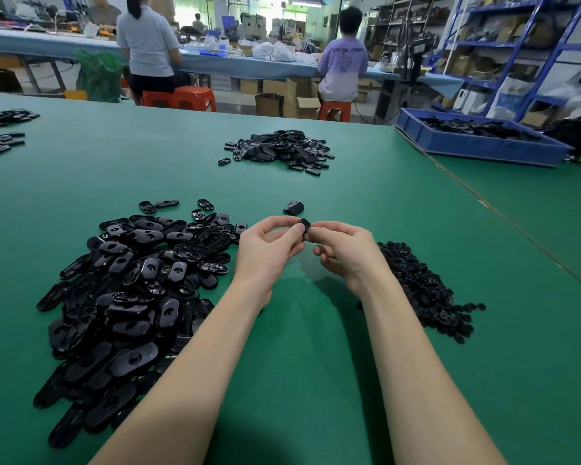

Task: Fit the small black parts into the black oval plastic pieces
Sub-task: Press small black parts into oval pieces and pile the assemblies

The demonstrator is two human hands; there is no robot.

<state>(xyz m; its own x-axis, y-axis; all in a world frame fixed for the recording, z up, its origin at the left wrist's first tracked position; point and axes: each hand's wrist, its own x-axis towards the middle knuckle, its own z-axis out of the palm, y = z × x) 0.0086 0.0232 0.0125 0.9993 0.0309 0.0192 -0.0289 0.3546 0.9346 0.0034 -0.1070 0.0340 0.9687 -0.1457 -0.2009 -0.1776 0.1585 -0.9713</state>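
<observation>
Both hands, left hand (269,250) & right hand (344,251), pinch one small black part (304,225) at fingertips, above the tabletop (316,347) btw oval pieces pile (128,290) & small parts heap (423,286). Risk: tiny part could slip from so light a grip, drop, get lost among piles.
</observation>
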